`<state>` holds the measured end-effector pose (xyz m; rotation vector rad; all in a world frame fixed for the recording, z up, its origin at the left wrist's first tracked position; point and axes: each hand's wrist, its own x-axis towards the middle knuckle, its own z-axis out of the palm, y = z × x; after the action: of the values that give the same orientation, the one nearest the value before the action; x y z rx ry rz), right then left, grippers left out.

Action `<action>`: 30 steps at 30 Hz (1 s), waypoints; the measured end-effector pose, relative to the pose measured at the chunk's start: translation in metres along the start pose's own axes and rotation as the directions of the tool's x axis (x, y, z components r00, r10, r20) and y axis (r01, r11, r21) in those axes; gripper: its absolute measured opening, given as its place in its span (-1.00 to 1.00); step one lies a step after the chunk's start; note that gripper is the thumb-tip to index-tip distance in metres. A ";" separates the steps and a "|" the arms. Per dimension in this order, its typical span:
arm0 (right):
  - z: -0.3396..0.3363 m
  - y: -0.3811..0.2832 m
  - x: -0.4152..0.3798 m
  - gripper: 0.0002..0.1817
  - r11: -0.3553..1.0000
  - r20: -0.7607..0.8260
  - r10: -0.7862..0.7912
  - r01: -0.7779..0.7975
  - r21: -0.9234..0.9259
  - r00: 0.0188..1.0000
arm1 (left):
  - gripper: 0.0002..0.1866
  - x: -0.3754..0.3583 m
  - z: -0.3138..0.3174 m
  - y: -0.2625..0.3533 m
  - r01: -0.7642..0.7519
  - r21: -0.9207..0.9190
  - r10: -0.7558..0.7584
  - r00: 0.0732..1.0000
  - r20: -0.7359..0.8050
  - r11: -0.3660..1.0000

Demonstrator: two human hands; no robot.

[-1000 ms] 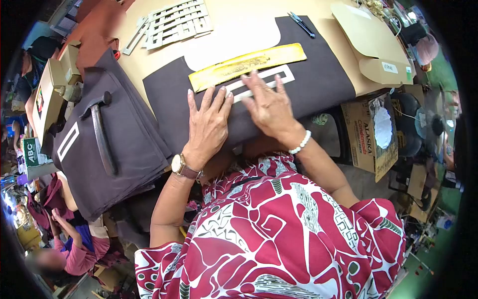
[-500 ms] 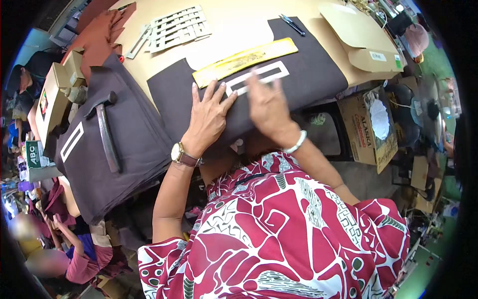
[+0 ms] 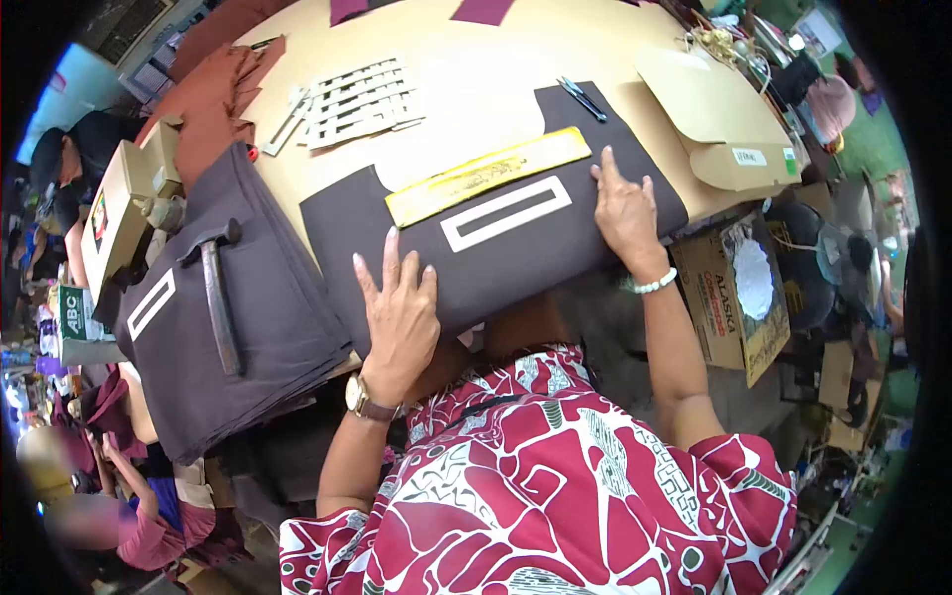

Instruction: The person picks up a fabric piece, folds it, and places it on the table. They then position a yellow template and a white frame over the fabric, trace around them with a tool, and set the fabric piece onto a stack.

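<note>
A dark fabric piece [image 3: 516, 283] lies over the table's near edge in front of me. On it sits a white rectangular frame [image 3: 456, 233] with a slot cut through its middle. Just beyond, a worn yellow strip [image 3: 486, 177] rests along the fabric's cut-out edge. My left hand [image 3: 399, 319] lies on the fabric left of the frame, fingers spread and holding nothing. To the frame's right, my right hand [image 3: 627, 210] touches the fabric with its index finger stretched out, also holding nothing. Thread snips [image 3: 582, 99] lie on the fabric's far right part.
At left, a hammer [image 3: 218, 297] and another white frame [image 3: 151, 304] lie on a stack of dark fabric [image 3: 268, 337]. Slotted card templates [image 3: 365, 102] lie at the back. A cardboard folder [image 3: 704, 114] is at right, above a carton [image 3: 719, 307]. Other people sit at lower left.
My right hand has moved right, off the white frame, to the fabric's right side. My left hand has shifted down and left, away from the frame. The view has tilted slightly upward.
</note>
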<state>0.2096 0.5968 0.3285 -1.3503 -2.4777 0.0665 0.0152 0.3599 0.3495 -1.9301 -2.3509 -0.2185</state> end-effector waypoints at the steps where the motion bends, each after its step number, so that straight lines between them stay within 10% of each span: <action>1: -0.001 -0.005 0.010 -0.47 0.997 -0.042 -0.071 0.072 0.021 0.997 | -0.60 -0.004 -0.004 -0.002 0.039 -0.043 -0.039 0.999 -0.013 0.998; 6: 0.012 -0.051 0.057 -0.30 0.829 0.029 -0.528 0.508 0.235 0.849 | -0.42 -0.004 0.017 -0.012 0.358 -0.230 -0.401 0.897 -0.184 0.905; 16: 0.024 -0.069 0.090 -0.34 0.615 -0.066 -0.728 0.693 0.375 0.682 | -0.40 -0.004 0.034 -0.014 0.484 -0.164 -0.503 0.857 -0.108 0.860; 23: 0.033 -0.074 0.129 -0.65 0.679 0.058 -0.662 0.564 0.470 0.748 | -0.40 -0.003 0.033 -0.013 0.485 -0.190 -0.508 0.856 -0.097 0.854; 27: 0.016 -0.078 0.166 -0.67 0.765 0.147 -0.375 0.216 0.606 0.915 | -0.40 -0.003 0.034 -0.014 0.479 -0.181 -0.502 0.858 -0.107 0.859; 30: 0.027 -0.071 0.200 -0.67 0.682 -0.004 -0.300 0.217 0.699 0.954 | -0.41 -0.003 0.033 -0.013 0.488 -0.196 -0.512 0.853 -0.098 0.850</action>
<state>0.0434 0.7262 0.3669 -0.6696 -2.3095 0.9351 0.0034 0.3597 0.3158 -1.2457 -2.7570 -0.5868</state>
